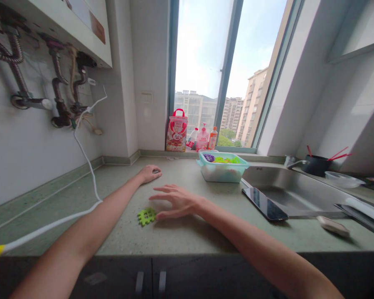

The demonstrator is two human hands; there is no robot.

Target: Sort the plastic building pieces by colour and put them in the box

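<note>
My right hand is over the counter, palm down, its fingers spread and nothing in its grasp. Close by its thumb lies a bright green plastic puzzle piece, flat, with notched edges and a gridded square centre. Farther back, my left hand rests on the counter with loosely curled fingers; a gap shows between thumb and forefinger, and nothing is visible inside it. To the right stands a light teal plastic basket holding purple, green and orange pieces.
A phone lies beside the steel sink, near a soap-like bar. Bottles and a pink package line the windowsill. A white cable hangs across the left side. A dark pot sits behind the sink.
</note>
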